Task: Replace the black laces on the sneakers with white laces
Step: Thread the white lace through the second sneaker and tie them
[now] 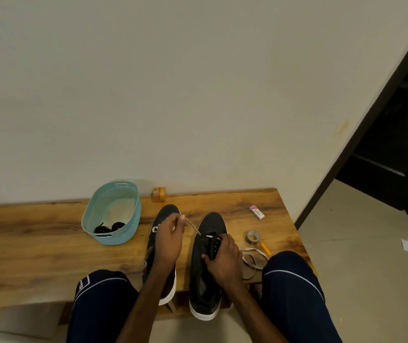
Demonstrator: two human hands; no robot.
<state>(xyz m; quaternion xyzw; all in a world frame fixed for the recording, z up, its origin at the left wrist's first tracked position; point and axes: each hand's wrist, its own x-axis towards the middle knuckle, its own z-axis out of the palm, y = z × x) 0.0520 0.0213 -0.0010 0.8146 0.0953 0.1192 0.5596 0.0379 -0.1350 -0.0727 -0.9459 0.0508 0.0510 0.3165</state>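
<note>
Wooden bench [37,243]: basket [113,237] at ten o'clock holds black laces [110,228]. Left hand [170,238] pinches the white lace [193,227], right hand [222,258] grips the sneaker [204,290]; lacing looks barely begun.

Dark navy legwear [294,293] is worn on both legs. A thin white piping line [294,274] is noted curving across each thigh. On the left leg, at 7 o'clock in frame, a white-outlined striped marking [84,284] is seen. Forearms [146,300] are uncovered.

Bare bench top [37,238] is offered left of the blue basket [113,214], while the stretch right of the right sneaker [204,276] is blocked by a tape roll [252,236], a pencil [264,248] and loose white lace [254,250].
</note>
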